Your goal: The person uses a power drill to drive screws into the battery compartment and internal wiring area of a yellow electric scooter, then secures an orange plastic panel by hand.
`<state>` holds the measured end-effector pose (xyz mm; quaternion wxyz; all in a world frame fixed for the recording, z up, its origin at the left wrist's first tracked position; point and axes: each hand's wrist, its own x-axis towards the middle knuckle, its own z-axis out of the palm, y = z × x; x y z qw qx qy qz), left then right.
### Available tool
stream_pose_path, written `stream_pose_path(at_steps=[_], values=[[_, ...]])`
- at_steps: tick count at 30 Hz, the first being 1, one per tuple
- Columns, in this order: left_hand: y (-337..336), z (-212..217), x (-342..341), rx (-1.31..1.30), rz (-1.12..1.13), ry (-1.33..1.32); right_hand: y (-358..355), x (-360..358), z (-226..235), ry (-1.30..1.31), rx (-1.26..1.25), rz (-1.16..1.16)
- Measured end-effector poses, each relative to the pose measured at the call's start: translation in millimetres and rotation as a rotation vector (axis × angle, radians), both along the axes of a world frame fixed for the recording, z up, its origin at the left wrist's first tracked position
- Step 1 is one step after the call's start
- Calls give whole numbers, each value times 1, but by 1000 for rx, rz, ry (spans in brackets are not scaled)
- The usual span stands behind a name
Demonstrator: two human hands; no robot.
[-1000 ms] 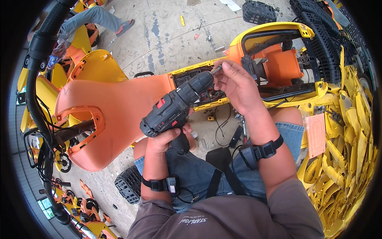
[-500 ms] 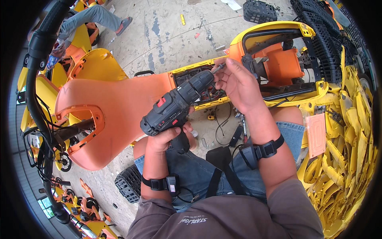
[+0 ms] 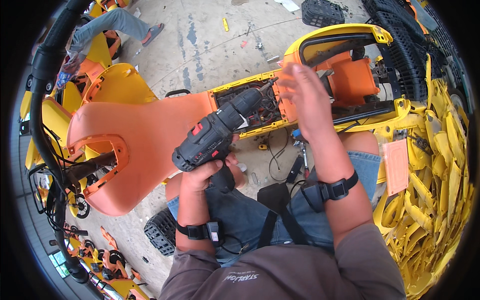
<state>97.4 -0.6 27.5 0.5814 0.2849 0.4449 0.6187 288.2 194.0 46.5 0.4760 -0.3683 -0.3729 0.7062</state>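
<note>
The left hand (image 3: 205, 171) grips a black drill (image 3: 216, 134).

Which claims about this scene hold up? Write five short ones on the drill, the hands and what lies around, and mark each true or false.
1. The left hand holds the drill. True.
2. The right hand grips the drill. False: it is open, near the bit.
3. A heap of yellow panels lies at the picture's right. True.
4. The crate at the top edge is red. False: it is black.
5. A black strap is on each forearm. True.
</note>
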Motion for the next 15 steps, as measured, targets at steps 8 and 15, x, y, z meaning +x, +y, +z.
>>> stream_pose_path(at_steps=[8,15], values=[[11,-14,-4,-76,9,47,20,39,28,-43,213,-290],[28,-48,-18,-147,32,-9,28,42,28,-69,135,-269]])
